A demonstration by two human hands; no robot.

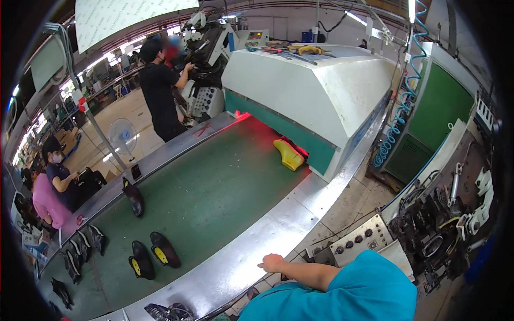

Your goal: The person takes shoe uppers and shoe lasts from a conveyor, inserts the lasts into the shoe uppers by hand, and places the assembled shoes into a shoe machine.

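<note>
Green belt (209,200): dark shoe (169,250) slanting lengthwise down-right.

- Green surface (214,176) across the middle, edged by a shiny metal border (300,206).
- White machine housing (332,80) at 1 o'clock, with a teal lower panel (278,125) and red light beneath it.
- Pale wall (281,27) at 12 o'clock, red pipes overhead.
- Lit tube lamp (356,18) at 1 o'clock.
- Green-fronted cabinet (441,96) between 2 and 3 o'clock, a coiled blue hose (409,85) hanging near it.
- Patterned white panel (134,18) at 11 o'clock.
- Round fan (122,135) at 9 o'clock, tan floor (101,128) around it.
- Knobbed control panel (364,241) at 4 o'clock.
</note>
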